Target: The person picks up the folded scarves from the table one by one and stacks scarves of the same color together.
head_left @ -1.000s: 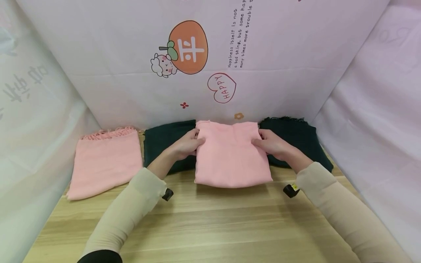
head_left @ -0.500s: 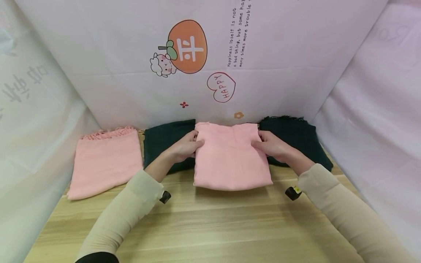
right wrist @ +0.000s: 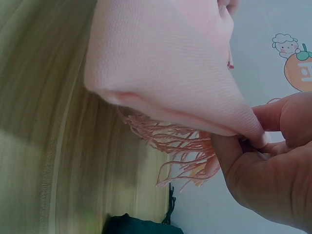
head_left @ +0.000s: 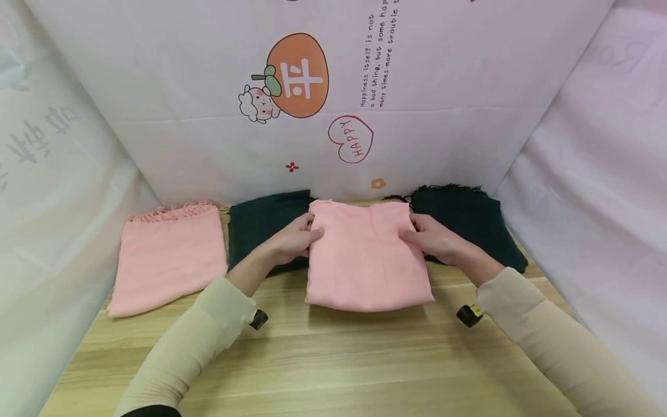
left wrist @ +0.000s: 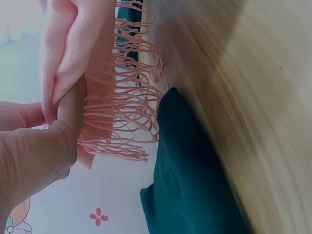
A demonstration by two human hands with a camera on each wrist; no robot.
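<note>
A folded pink scarf [head_left: 367, 260] hangs between my two hands above the middle of the table, its lower edge clear of the wood with a shadow beneath. My left hand [head_left: 292, 238] pinches its left side between thumb and fingers. On the right side, my right hand [head_left: 435, 238] grips it the same way. Fringe [left wrist: 122, 112] dangles from the pink scarf's underside in the left wrist view. In the right wrist view, the right thumb and fingers squeeze a corner of the pink cloth [right wrist: 170, 68], with fringe below it.
Another folded pink scarf [head_left: 169, 258] lies at the left. Dark green folded scarves lie behind the hands, one on the left [head_left: 260, 226] and one on the right [head_left: 464, 226]. White printed cloth [head_left: 443, 116] walls the back and sides of the wooden table [head_left: 333, 370].
Both hands have drawn the held pink scarf slightly toward me. More of the table's back edge and some dark fringe now show behind it.
</note>
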